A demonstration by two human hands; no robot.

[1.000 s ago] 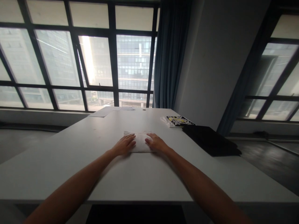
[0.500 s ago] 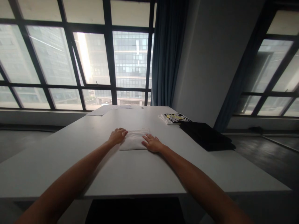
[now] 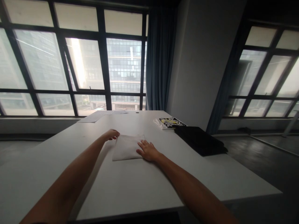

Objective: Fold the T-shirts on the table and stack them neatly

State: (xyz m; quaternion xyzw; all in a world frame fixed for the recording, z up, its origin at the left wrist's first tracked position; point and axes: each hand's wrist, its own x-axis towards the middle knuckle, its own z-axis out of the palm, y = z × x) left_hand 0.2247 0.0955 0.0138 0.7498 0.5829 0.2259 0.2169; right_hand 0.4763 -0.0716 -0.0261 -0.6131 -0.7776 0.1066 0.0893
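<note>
A folded white cloth (image 3: 127, 147) lies on the white table in front of me, roughly square, with a smooth top. At its far left corner, my left hand (image 3: 111, 134) has its fingers closed in a pinch on the edge. That corner looks slightly raised. My right hand (image 3: 148, 151) rests flat on the cloth's right side, fingers spread, covering part of its right edge.
Folded black cloth (image 3: 201, 140) lies near the right edge of the white table (image 3: 130, 186). Behind it sits a folded white garment with a black and yellow print (image 3: 172, 122). Paper sheets (image 3: 92, 117) lie at the far left, below the windows.
My left hand has gone from lying on the cloth's left side to pinching its far left corner. The cloth now looks flatter and smoother. My right hand stays on it; the view has shifted.
</note>
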